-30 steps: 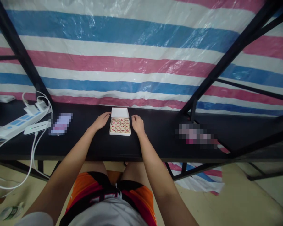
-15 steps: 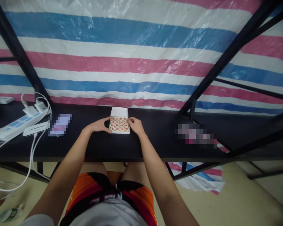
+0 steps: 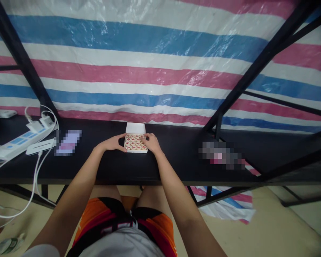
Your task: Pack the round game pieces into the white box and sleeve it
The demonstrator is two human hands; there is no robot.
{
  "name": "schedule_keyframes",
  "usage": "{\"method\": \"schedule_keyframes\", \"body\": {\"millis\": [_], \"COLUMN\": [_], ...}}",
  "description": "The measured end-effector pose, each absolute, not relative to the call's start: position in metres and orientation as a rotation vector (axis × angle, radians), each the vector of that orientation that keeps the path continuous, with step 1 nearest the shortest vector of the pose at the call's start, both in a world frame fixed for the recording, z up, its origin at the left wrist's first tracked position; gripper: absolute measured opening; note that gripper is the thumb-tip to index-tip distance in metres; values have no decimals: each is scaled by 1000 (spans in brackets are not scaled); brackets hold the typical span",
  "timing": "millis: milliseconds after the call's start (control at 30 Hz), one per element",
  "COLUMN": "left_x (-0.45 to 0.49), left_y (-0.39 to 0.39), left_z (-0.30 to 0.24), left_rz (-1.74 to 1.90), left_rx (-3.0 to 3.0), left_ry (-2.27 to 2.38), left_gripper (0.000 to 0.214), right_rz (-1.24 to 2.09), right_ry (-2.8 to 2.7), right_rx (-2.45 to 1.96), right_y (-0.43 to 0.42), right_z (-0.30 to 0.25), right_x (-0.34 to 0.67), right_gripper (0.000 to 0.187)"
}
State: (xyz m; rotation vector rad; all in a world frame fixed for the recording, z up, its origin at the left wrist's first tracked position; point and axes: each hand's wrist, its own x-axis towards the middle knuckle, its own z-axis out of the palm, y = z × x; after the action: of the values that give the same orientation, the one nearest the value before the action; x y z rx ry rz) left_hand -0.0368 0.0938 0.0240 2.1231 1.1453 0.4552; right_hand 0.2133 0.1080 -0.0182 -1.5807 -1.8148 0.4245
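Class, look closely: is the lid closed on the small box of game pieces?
No, the box is open with its round pieces showing, and the white lid lies just behind it.

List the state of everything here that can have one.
box: open, flat on the table.
lid: behind the box; whether it is off or hinged back cannot be told.
pieces: packed in the box, red marks up.
left hand: at the box's left edge, grip unclear.
right hand: fingers on the box's right side, grip unclear.
power strip: chargers plugged in.
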Motion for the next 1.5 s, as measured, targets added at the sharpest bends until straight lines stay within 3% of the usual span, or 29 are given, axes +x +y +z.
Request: {"method": "schedule_keyframes", "body": {"millis": [400,567,733,933,1500], "left_x": [-37,-38,-40,-39,-39], "left_y": [94,102,103,97,100], "left_z": [23,16,16,21,19], "left_rz": [473,556,816,775,666], "left_rx": [2069,1995,2035,2079,2158], "left_ry": [1211,1278,1438,1500,1482], "left_gripper": [100,77,68,60,55], "right_rz": [346,371,298,176,123], "right_ry": [-1761,-1742,-1442,-1517,-1756], "right_rx": [-1452,-1296,-1543,-1932,-1798], "right_y": [113,114,114,113,111], "right_z": [-19,-17,-21,-27,-25], "right_x": [207,210,233,242,236], "right_gripper": [19,13,16,14,24]}}
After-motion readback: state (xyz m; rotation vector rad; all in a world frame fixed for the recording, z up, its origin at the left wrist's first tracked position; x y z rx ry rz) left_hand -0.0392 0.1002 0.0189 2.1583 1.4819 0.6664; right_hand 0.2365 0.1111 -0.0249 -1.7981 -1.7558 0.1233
